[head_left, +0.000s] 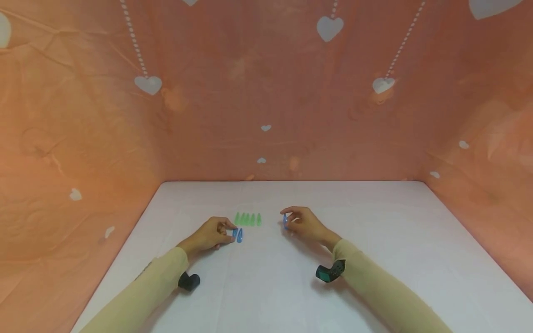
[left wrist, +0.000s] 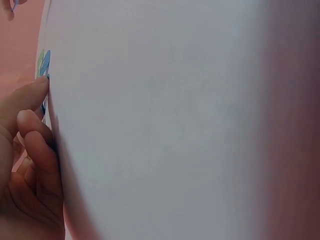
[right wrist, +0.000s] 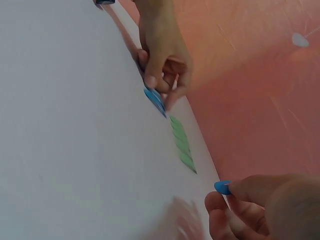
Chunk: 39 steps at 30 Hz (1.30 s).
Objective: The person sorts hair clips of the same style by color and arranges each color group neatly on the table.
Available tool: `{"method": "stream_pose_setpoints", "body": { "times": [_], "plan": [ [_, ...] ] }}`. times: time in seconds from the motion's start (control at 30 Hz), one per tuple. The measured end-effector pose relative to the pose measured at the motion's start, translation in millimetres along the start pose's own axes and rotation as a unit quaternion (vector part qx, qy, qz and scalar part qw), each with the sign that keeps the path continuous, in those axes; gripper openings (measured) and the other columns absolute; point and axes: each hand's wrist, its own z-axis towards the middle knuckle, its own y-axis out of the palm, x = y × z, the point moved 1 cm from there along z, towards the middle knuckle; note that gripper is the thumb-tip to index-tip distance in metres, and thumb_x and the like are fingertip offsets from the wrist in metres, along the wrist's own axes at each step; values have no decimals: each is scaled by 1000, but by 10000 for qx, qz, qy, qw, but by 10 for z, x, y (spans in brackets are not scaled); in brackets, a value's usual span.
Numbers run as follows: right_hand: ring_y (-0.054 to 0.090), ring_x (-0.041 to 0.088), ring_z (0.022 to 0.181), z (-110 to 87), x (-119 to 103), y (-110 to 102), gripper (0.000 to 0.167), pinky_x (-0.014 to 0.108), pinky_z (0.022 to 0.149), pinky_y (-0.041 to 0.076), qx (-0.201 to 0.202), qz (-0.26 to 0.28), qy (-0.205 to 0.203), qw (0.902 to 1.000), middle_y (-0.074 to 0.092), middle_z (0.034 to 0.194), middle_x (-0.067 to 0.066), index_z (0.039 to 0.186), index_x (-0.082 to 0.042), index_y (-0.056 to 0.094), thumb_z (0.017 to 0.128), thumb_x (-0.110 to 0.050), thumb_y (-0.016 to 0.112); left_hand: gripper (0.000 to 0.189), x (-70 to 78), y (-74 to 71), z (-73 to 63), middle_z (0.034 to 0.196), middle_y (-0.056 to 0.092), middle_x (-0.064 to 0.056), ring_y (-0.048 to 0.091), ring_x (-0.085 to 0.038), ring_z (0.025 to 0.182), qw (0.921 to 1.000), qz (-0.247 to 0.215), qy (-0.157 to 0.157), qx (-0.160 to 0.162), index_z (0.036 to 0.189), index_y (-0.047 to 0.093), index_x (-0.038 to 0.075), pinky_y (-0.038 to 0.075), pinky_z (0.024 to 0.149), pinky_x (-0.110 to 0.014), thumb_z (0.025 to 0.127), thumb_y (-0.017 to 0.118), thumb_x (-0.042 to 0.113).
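Thumb and forefinger of my left hand point(head_left: 213, 232) pinch a blue snap hair clip point(head_left: 235, 232) at the table surface. Right beside it lies another blue clip point(head_left: 239, 235), its narrow end pointing away from me. My right hand point(head_left: 306, 224) holds a third blue clip point(head_left: 285, 221) upright between thumb and fingers, to the right of the others; the right wrist view shows the wide end of this blue clip point(right wrist: 223, 187) sticking out past the thumb. Several green clips point(head_left: 247, 219) lie side by side in a row just beyond the left hand.
The white table point(head_left: 266, 286) reaches back to a pinkish-orange cloth point(head_left: 233, 106) printed with white hearts, which also hangs at both sides. A dark wrist device point(head_left: 330, 271) sits at the right sleeve, another dark device point(head_left: 189, 281) at the left.
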Motion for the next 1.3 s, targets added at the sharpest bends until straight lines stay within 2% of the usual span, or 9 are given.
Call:
{"method": "stream_pose_setpoints", "body": {
  "times": [0.17, 0.27, 0.37, 0.47, 0.63, 0.83, 0.97, 1.17, 1.3],
  "plan": [
    [63, 12, 64, 9, -31, 97, 37, 27, 58, 56, -184, 198, -361, 9990, 65, 86, 26, 125, 19, 55, 89, 9, 58, 38, 9, 2, 1, 60, 46, 5, 43, -7, 47, 10000, -6, -62, -38, 123, 65, -6, 37, 47, -18, 89, 75, 7],
    [63, 8, 64, 2, -44, 141, 36, 25, 56, 55, -280, 258, -540, 9978, 67, 84, 16, 124, 17, 56, 89, 7, 58, 38, 15, -2, 5, 61, 46, 5, 43, -7, 47, 10000, 11, -79, -55, 123, 65, -6, 37, 47, -18, 89, 75, 7],
    [63, 7, 66, 9, -33, 187, 36, 23, 56, 54, -326, 345, -445, 9979, 67, 85, 12, 124, 15, 57, 89, 7, 58, 38, 19, -11, 11, 62, 46, 4, 43, -7, 48, 10000, 24, -47, -61, 123, 64, -7, 37, 48, -18, 89, 75, 6],
    [62, 8, 69, 36, -12, 246, 36, 23, 57, 52, -324, 379, -196, 9986, 69, 90, 21, 125, 15, 58, 89, 8, 58, 37, 25, -15, 14, 62, 45, 4, 43, -8, 48, 10000, 27, -27, -56, 122, 64, -7, 37, 48, -19, 89, 75, 6],
    [62, 9, 72, 83, 5, 353, 34, 22, 60, 51, -361, 334, -55, 9988, 69, 99, 33, 125, 14, 59, 92, 9, 60, 37, 27, -12, 11, 61, 45, 5, 44, -8, 47, 10000, 36, -13, -77, 122, 65, -6, 37, 48, -19, 89, 75, 7],
    [60, 7, 71, 89, -27, 488, 33, 20, 60, 49, -435, 248, 45, 9987, 71, 101, 28, 125, 11, 60, 93, 7, 61, 37, 17, -21, 18, 60, 46, 4, 44, -8, 47, 9999, 103, 26, -97, 122, 65, -6, 37, 48, -20, 89, 75, 7],
    [59, 3, 71, 102, -18, 576, 33, 18, 64, 47, -512, 112, 32, 9986, 71, 96, 24, 126, 10, 61, 93, 6, 61, 36, 7, -25, 25, 60, 47, 5, 44, -8, 47, 9998, 110, -35, -130, 122, 65, -5, 37, 48, -19, 90, 75, 8],
    [58, 5, 69, 149, -66, 674, 33, 19, 62, 47, -625, 146, -24, 9979, 72, 94, 25, 127, 9, 61, 94, 5, 61, 36, -2, -33, 35, 58, 47, 5, 44, -7, 45, 9998, 116, 61, -180, 122, 64, -7, 37, 47, -19, 90, 74, 7],
    [57, 5, 69, 186, -99, 736, 34, 18, 62, 47, -634, -23, -17, 9980, 72, 94, 23, 127, 7, 62, 94, 4, 61, 36, -12, -36, 39, 58, 47, 5, 43, -7, 45, 9997, 131, 110, -163, 121, 64, -8, 36, 46, -18, 90, 74, 7]
  ]
}}
